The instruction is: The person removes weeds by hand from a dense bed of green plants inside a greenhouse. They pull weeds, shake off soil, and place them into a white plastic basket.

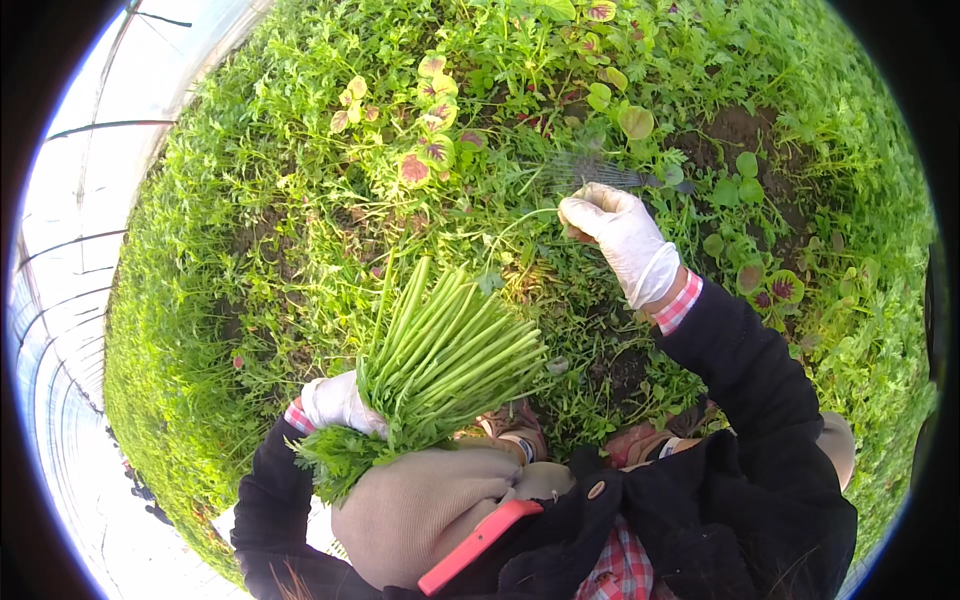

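My left hand [341,403], in a thin white glove, grips a thick bunch of leafy greens [457,337] over my left knee. Their pale cut stems fan out up and to the right, while feathery leaves [341,454] hang out below the hand. Held out over the bed, my gloved right hand [616,232] pinches one thin green stem [525,219] between thumb and fingers. That stem bends down and left towards the bunch's cut ends. Just beyond the right hand is a dark, fan-shaped thing with thin tines [600,174], partly blurred; I cannot tell exactly what it is.
Dense feathery greens [210,300] cover the bed, with red-and-green leafed plants [436,150] among them. Bare soil [742,139] shows at the right. Both my shoes [517,427] stand among the plants. A red phone-like object [480,547] rests at my lap. Plastic greenhouse sheeting [82,172] curves along the left.
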The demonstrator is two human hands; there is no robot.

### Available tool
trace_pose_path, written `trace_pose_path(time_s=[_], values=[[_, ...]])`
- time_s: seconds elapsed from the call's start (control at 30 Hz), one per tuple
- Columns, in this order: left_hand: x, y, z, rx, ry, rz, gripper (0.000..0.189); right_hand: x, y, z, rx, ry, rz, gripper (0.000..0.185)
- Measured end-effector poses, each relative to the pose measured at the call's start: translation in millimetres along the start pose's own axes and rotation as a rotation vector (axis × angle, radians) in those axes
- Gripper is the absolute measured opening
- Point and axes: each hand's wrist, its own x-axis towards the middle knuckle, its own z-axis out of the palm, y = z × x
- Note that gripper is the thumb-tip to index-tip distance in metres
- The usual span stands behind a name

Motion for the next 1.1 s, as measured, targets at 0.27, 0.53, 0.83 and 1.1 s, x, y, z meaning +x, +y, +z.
trace_pose_path(time_s=[0.27,0.53,0.83,1.1], values=[[-9.6,-5.6,1.5,-0.175,0.014,-0.155,0.077,19.7,18.2,-16.6,-0.072,0.278,-0.307,0.023],[-4.8,10.0,-1.3,0.078,0.067,-0.027,0.062,-8.1,30.1,6.5,-0.438,-0.65,-0.14,0.028],[-0.3,16.0,-2.2,0.069,0.061,-0.127,0.061,9.0,30.2,-13.0,-0.296,0.02,-0.054,0.017],[0.2,20.8,-3.8,0.044,0.07,-0.164,0.06,-19.6,29.4,1.9,-0.359,-0.766,0.147,0.031]])
